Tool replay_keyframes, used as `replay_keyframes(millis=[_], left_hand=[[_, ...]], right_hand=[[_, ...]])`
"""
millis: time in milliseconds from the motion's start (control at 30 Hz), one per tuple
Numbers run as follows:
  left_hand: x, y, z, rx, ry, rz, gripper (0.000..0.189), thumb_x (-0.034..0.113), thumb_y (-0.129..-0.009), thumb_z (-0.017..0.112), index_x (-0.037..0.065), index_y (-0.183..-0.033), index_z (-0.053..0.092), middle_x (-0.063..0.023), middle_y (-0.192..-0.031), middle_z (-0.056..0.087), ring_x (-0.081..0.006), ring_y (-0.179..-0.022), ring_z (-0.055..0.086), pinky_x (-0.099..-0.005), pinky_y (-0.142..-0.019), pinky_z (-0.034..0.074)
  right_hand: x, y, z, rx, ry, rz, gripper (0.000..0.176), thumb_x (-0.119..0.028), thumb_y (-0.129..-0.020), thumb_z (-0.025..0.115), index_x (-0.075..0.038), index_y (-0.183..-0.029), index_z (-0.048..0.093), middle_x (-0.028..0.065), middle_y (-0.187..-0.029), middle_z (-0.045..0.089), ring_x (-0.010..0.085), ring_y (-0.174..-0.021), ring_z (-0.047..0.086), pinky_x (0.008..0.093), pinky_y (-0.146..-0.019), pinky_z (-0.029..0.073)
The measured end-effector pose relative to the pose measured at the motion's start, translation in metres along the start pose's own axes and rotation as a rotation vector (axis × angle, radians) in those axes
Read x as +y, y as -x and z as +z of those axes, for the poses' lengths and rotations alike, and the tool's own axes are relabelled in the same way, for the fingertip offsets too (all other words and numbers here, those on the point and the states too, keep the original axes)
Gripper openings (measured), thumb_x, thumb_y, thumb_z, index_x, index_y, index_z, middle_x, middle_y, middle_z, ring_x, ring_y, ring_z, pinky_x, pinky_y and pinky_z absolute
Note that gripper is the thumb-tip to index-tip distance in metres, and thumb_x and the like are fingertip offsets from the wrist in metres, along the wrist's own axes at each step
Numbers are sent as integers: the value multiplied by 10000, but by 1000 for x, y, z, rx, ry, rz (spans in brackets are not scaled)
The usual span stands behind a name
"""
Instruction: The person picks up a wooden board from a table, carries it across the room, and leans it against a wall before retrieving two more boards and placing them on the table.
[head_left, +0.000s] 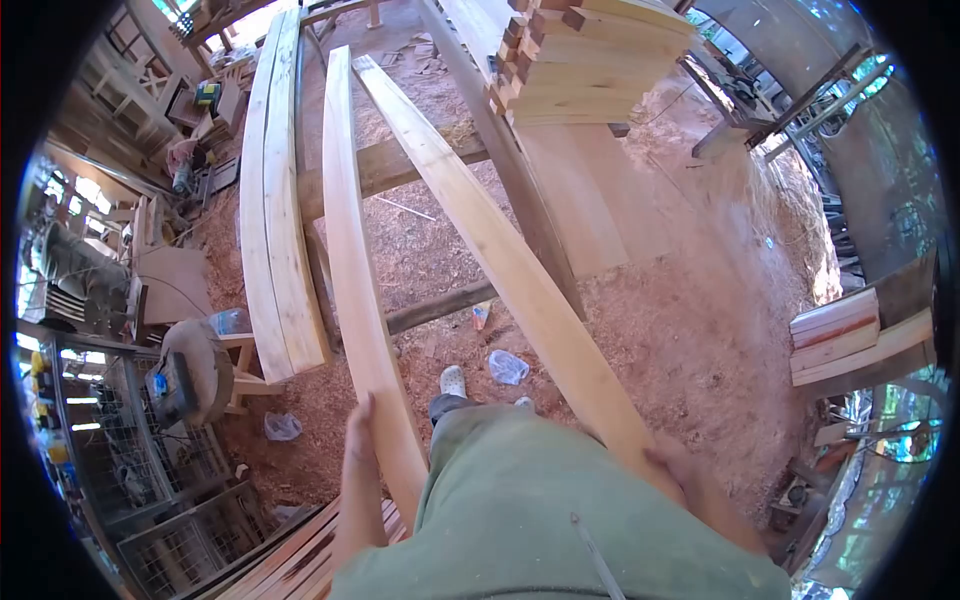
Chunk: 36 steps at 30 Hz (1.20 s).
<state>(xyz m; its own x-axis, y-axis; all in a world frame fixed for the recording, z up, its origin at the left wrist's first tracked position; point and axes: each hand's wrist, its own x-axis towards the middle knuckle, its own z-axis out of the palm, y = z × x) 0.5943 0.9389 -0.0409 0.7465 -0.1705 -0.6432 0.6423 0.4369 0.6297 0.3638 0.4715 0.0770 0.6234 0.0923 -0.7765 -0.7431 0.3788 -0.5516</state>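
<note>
Left plank [350, 250], gripped by left hand [360, 440], and right plank [500, 250], gripped by right hand [672, 465], are lying splayed; far ends could slide off crossbeam [385, 170].

Two long pale planks, the left plank [355, 270] and right plank [505, 255], are held slanting, diverging from their far ends.

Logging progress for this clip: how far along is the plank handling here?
Done: two planks already lie side by side at left. In hand: the left hand grips the left plank and the right hand the right plank, both lying across a crossbeam. Left: neither held plank is set down yet, and more boards lie at lower left.
</note>
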Motion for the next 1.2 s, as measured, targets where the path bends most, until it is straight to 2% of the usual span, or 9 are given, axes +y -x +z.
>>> replay_keyframes(millis=[100, 167, 267, 500, 600, 767, 967, 1133, 1200], left_hand=[[44, -48, 16, -119, 12, 13, 519, 477, -907, 560, 15, -1140, 587, -119, -965, 671, -238, -805, 660, -354, -714, 548], [72, -52, 37, -146, 55, -58, 454, 458, -916, 547, 34, -1069, 609, -100, -904, 671, -228, -759, 652, -351, -659, 541], [55, -54, 19, -129, -216, -11, 480, 467, -899, 564, 28, -1090, 597, -100, -907, 670, -235, -767, 656, -366, -679, 544], [-120, 141, -79, -9, 193, -267, 583, 393, -819, 660, 12, -1237, 524, -117, -1080, 637, -268, -969, 632, -431, -867, 516], [-150, 190, -63, 111, -136, -134, 569, 366, -808, 679, 4, -1221, 530, -112, -1045, 646, -260, -936, 645, -423, -834, 533], [-145, 180, -62, 74, -148, -105, 522, 328, -809, 688, -2, -1186, 541, -106, -997, 659, -212, -855, 662, -364, -775, 555], [-165, 166, -84, -17, 17, -143, 649, 561, -866, 568, 9, -1207, 533, -108, -1068, 643, -231, -943, 642, -384, -838, 536], [-193, 185, -70, -189, 200, 259, 936, 703, -780, 572, -7, -1366, 406, -142, -1231, 571, -253, -1075, 593, -416, -912, 509], [-191, 204, -37, -548, 420, 49, 981, 705, -760, 591, -13, -1387, 357, -189, -1274, 521, -308, -1070, 581, -478, -895, 503]], right_hand=[[-30, -62, 3, 298, 608, -245, 431, -223, -937, 550, 7, -1300, 515, 100, -1168, 621, 177, -1053, 584, 326, -912, 477], [-90, -64, 62, 26, 181, -142, 471, -231, -932, 570, 6, -1329, 476, 112, -1225, 580, 176, -1130, 536, 344, -941, 460], [-83, -66, 53, -159, 452, -198, 548, -194, -910, 603, 4, -1379, 400, 115, -1278, 536, 177, -1165, 511, 349, -954, 456], [-15, -26, 23, -162, 267, -192, 591, -135, -900, 599, -4, -1413, 335, 107, -1280, 520, 187, -1166, 510, 347, -975, 446], [5, -34, 20, -223, 236, -277, 569, -144, -908, 590, 7, -1399, 345, 108, -1265, 528, 183, -1148, 522, 334, -959, 454], [32, -29, 21, -143, 304, -394, 492, -180, -937, 537, 17, -1365, 395, 103, -1229, 549, 173, -1101, 546, 335, -919, 467], [48, -19, 39, -65, 235, -351, 567, -222, -891, 586, 33, -1361, 396, 119, -1202, 568, 187, -1075, 572, 333, -919, 470], [62, -11, 96, -570, -148, -469, 694, -262, -787, 647, 55, -1348, 390, 172, -1194, 580, 251, -1042, 620, 367, -891, 512], [71, -13, 110, -483, -230, -359, 646, -243, -789, 622, 76, -1309, 411, 181, -1176, 583, 264, -1018, 633, 387, -863, 528]])
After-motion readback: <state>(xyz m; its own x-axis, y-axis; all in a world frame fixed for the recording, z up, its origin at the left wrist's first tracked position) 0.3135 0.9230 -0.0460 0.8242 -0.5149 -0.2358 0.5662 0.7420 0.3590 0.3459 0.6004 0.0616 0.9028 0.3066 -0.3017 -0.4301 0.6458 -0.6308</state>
